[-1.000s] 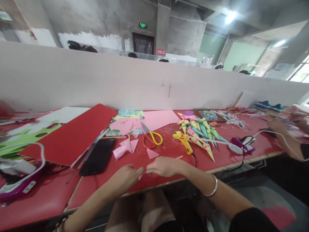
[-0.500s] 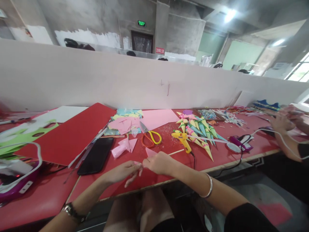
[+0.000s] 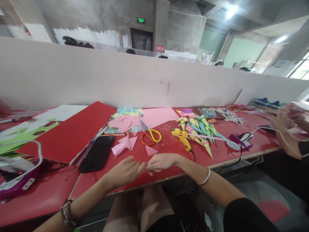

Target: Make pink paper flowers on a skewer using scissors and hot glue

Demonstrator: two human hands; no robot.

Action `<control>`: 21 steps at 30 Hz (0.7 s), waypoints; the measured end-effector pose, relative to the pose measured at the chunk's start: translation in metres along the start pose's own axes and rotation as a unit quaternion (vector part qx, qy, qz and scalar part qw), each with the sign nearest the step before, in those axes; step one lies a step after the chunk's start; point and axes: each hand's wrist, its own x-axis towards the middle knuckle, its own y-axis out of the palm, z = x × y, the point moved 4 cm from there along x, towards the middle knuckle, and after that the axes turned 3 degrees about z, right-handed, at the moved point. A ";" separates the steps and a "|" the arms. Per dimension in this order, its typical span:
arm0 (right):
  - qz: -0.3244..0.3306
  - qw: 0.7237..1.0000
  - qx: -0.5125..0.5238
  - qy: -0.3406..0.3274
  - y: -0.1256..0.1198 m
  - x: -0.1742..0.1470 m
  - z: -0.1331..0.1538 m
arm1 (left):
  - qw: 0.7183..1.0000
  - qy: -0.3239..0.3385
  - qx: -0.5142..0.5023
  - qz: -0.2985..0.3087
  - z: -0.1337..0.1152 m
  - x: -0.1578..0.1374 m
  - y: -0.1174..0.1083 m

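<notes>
My left hand and my right hand meet over the front edge of the red table, thumbs and fingertips close together. The fingers of both are curled in, and whatever they pinch is hidden. Just behind my right hand lies a pink paper triangle. Beyond it are scissors with red and yellow handles. A yellow hot glue gun rests to the right, beside a pile of pastel paper cones. Left of the scissors lie pink pieces, one rolled and one flat.
A black phone lies left of my hands, near a large red sheet. Paper scraps and a pink sheet are at the back. Purple power strips with cables sit at both sides. Another person's hands work at right.
My left hand has turned and curled its fingers in. My right hand has shifted slightly right and down, uncovering the pink triangle. The thin stick by my right hand no longer shows.
</notes>
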 end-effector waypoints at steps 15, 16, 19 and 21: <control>-0.198 0.854 -0.466 0.118 0.008 0.001 0.017 | 0.959 -0.178 -0.194 0.102 0.021 -0.001 0.034; -0.200 0.857 -0.459 0.120 0.008 0.001 0.016 | 0.961 -0.181 -0.184 0.099 0.020 -0.002 0.035; -0.217 0.902 -0.361 0.100 0.004 0.001 0.013 | 0.968 -0.175 -0.156 0.092 0.019 -0.005 0.034; -0.204 0.949 -0.231 0.058 0.002 0.002 0.009 | 0.977 -0.139 -0.141 0.078 0.017 -0.004 0.029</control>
